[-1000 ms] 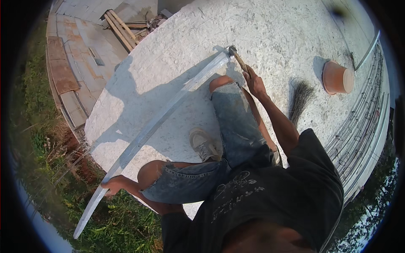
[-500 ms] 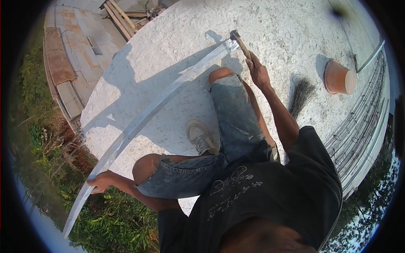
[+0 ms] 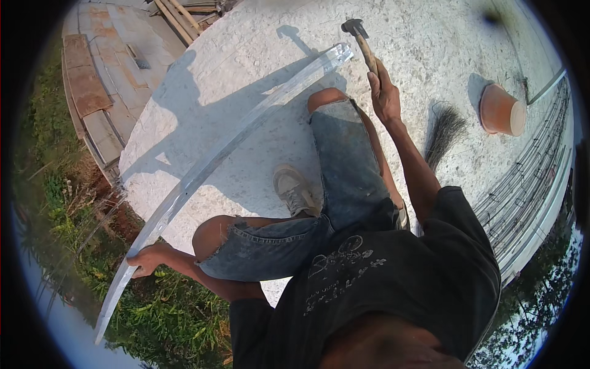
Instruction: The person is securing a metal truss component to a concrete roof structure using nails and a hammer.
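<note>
My left hand is closed around a long silver metal profile near its lower left end. The profile runs up and right across the pale slab, past my knees, and looks curved in this wide view. Its far end, bent or crumpled, lies just left of the hammer. With my right hand I grip the wooden handle of the hammer. The dark hammer head is raised above and to the right of the profile's end, apart from it. The fingers of both hands are partly hidden.
A pale, rough concrete slab lies under my feet. On the right are a bundle of thin dark wires, an orange bucket and several long steel bars with ties. Plants grow beyond the slab's left edge; boards lie upper left.
The hammer head has lifted off the profile's far end, up and slightly right, with my right hand. My left hand stays in about the same place on the profile.
</note>
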The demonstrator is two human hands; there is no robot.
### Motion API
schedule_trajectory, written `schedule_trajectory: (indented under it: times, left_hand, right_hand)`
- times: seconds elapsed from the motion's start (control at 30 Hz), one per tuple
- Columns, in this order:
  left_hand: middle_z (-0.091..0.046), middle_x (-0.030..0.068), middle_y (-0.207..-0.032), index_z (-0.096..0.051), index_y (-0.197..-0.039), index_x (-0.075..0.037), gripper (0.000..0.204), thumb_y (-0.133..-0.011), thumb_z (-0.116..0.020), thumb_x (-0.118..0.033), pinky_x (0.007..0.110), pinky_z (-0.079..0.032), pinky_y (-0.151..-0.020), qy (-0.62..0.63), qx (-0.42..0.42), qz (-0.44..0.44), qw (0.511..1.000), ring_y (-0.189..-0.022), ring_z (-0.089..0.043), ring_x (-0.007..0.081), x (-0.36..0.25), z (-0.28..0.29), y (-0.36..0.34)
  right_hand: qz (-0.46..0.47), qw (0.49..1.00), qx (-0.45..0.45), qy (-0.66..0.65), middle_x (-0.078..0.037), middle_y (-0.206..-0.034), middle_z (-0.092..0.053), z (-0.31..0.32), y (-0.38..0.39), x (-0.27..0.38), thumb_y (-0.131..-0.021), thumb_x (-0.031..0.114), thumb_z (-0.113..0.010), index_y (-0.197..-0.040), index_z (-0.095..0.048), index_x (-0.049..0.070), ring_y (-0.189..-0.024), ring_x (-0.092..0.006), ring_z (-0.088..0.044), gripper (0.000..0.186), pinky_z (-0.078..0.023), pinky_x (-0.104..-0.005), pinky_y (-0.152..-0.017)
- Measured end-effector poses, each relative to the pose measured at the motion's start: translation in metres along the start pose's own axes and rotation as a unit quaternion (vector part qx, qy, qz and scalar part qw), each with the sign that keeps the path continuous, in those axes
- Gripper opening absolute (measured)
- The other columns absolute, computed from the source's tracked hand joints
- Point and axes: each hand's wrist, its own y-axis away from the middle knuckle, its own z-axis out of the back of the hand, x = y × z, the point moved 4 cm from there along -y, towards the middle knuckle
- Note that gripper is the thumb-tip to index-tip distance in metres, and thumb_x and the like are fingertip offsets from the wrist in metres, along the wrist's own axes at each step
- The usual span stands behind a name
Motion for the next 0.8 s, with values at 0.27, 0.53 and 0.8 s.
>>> schedule_trajectory:
  times: [0.27,0.53,0.8]
  left_hand:
    - [-0.056,0.0096,-0.088,-0.052,-0.109,0.001,0.040,-0.078,-0.067,-0.020,0.037,-0.044,-0.060,0.067,0.006,0.019,0.998,-0.071,-0.052,0.0189,-0.007,-0.012,0.002]
    - [-0.056,0.0177,-0.098,-0.040,-0.134,0.012,0.069,-0.079,-0.064,-0.023,0.043,-0.044,-0.067,0.065,0.027,0.005,0.998,-0.077,-0.051,0.0240,-0.045,-0.026,-0.010]
    - [-0.053,0.0250,-0.117,-0.037,-0.137,0.008,0.073,-0.076,-0.063,-0.021,0.047,-0.046,-0.069,0.048,0.023,0.018,0.998,-0.090,-0.055,0.0282,-0.089,-0.037,-0.003]
  right_hand:
    - [-0.032,0.995,0.050,0.076,-0.022,-0.086,-0.067,-0.040,0.001,-0.086,-0.098,0.046,-0.046,-0.139,-0.043,0.021,-0.083,-0.0434,-0.066,0.048,-0.050,-0.0513,-0.070]
    - [-0.059,0.989,0.062,0.121,-0.023,-0.078,-0.065,-0.032,0.001,-0.093,-0.100,0.039,-0.046,-0.138,-0.045,0.016,-0.070,-0.0406,-0.066,0.044,-0.050,-0.0469,-0.060]
    - [-0.079,0.991,0.043,0.100,-0.021,-0.076,-0.066,-0.027,0.000,-0.095,-0.099,0.035,-0.048,-0.135,-0.046,0.018,-0.069,-0.0417,-0.065,0.040,-0.048,-0.0493,-0.059]
